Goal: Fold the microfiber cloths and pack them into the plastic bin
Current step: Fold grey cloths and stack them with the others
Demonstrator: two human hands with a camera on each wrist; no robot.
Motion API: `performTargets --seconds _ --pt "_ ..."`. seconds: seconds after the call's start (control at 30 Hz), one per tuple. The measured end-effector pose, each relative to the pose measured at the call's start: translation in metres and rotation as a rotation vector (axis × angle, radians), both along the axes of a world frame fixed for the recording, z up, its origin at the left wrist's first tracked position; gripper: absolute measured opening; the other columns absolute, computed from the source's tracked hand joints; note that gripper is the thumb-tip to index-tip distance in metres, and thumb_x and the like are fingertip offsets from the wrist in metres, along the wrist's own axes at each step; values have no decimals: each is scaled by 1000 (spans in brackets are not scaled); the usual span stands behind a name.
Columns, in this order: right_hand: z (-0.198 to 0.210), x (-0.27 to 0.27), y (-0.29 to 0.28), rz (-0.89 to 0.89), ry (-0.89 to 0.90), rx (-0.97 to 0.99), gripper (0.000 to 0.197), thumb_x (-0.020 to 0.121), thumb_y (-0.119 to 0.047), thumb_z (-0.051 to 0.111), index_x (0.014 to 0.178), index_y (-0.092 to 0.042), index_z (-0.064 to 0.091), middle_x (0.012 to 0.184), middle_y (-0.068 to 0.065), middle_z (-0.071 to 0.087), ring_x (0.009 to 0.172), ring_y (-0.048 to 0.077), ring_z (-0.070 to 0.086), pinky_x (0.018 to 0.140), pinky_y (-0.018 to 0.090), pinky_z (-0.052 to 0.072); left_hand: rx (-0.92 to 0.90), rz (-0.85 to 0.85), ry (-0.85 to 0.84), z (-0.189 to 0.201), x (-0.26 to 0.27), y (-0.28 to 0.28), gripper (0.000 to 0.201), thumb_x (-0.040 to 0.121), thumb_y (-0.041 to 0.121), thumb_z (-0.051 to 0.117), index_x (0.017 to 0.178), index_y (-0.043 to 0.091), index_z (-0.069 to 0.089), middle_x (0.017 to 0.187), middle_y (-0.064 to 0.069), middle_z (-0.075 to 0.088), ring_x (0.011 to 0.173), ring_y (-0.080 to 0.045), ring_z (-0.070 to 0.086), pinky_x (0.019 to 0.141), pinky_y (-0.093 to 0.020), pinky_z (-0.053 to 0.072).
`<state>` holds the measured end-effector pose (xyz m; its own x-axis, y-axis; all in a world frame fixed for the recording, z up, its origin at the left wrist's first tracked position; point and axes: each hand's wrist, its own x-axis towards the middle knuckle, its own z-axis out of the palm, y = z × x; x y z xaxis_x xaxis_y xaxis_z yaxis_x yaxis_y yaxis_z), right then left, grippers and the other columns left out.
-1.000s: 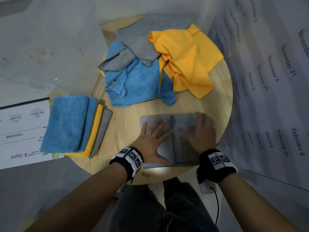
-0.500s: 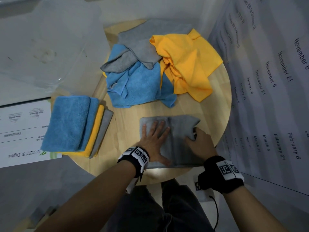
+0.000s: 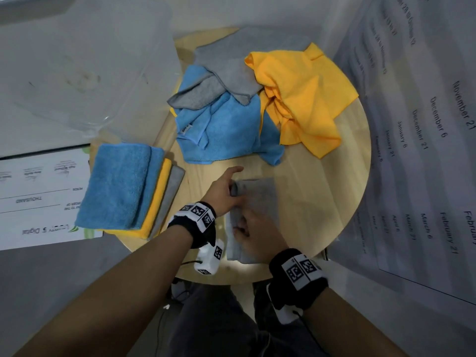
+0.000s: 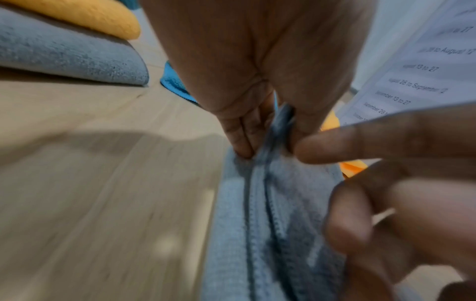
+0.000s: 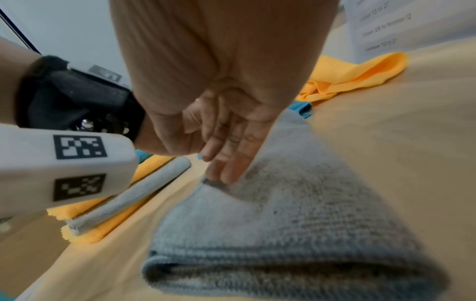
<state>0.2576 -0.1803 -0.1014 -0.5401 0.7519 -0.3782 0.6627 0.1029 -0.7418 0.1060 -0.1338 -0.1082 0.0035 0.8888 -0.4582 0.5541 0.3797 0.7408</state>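
You have just brought the right half of the grey cloth [image 3: 257, 202] over onto the left half; a second ago it lay spread twice as wide under both flat palms, and now it is a narrow folded rectangle near the front edge of the round wooden surface [image 3: 322, 202]. Your left hand [image 3: 221, 191] pinches the far left corner of the cloth, thumb and fingers closed on the stacked edges, as the left wrist view shows. Your right hand [image 3: 253, 231] lies on the near part of the cloth with fingers mostly straight, pressing the layers at the left edge, grasping nothing.

That suggests this cloth is close to done: the edges look roughly lined up, and it probably needs only a smoothing press before it joins the others.

To your left sits the folded stack [image 3: 123, 186], blue on top, then yellow and grey, partly overhanging the edge of the surface. At the back lie the loose ones not yet folded: a blue cloth [image 3: 226, 130], a yellow cloth [image 3: 304, 99] and another grey cloth [image 3: 231, 73], overlapping in a heap. The clear plastic bin [image 3: 85, 68] stands off to the far left with no cloth visible in it, so packing is not yet begun. A printed sheet of dates [image 3: 425, 124] hangs on your right, and another paper [image 3: 38, 197] lies under the stack on the left
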Motion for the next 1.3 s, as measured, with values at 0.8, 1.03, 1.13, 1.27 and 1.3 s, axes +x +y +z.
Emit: performTargets --seconds 0.8,1.03,1.13,1.27,1.3 --pt "-57 68 -64 458 -373 483 66 98 -55 16 148 -13 26 152 25 23 142 39 17 107 57 20 -22 -376 613 -12 10 21 50 85 2 46 133 14 39 127 -9 47 116 -31 39 89 -43 42" --pt "-6 64 -15 37 153 94 30 93 -40 46 85 -16 62 93 4 61 86 12 53 75 29 42 -50 -304 379 18 -4 32 30 84 17 58 112 7 63 115 -12 49 107 -27 50 87 -25 38" --pt "15 61 5 -341 232 -269 74 77 -80 39 70 -11 63 62 3 63 60 15 59 62 35 47 45 -221 218 54 -12 26 18 83 14 57 99 8 63 93 -1 57 89 -19 55 75 -21 36" --pt "39 44 30 -659 436 -990 85 86 -71 20 95 -1 68 83 23 70 71 33 69 68 37 54 342 -229 77 107 -23 3 29 69 21 51 92 8 63 82 3 60 72 -7 51 63 -9 36" --pt "46 37 37 -677 463 -1056 86 90 -68 17 98 1 68 90 26 69 80 35 68 71 39 55 401 -270 67 119 -24 -7 30 70 22 51 94 9 62 84 3 62 73 -7 52 64 -10 38"
